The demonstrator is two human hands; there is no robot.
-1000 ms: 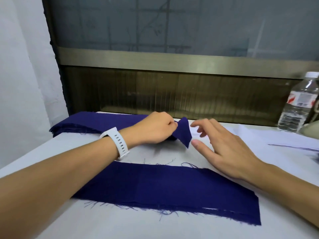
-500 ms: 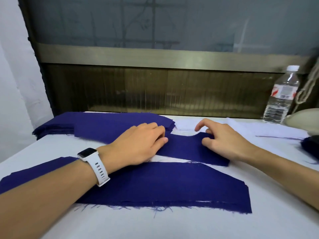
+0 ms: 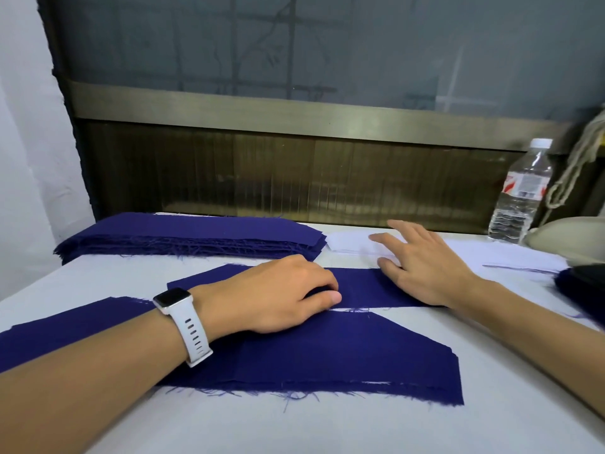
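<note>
While the left hand pins the strip at centre with bent fingertips, pinching or just pressing I can't tell, the right hand at 1 o'clock spreads wide, its heel on the strip's end, seemingly to keep it smooth, with the stack at 11.

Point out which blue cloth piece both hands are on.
The middle strip, lying flat between the back stack and the wider front piece. The left hand rests on its middle, the right hand on its right end.

Two cloth strips; one stack; one bottle
</note>
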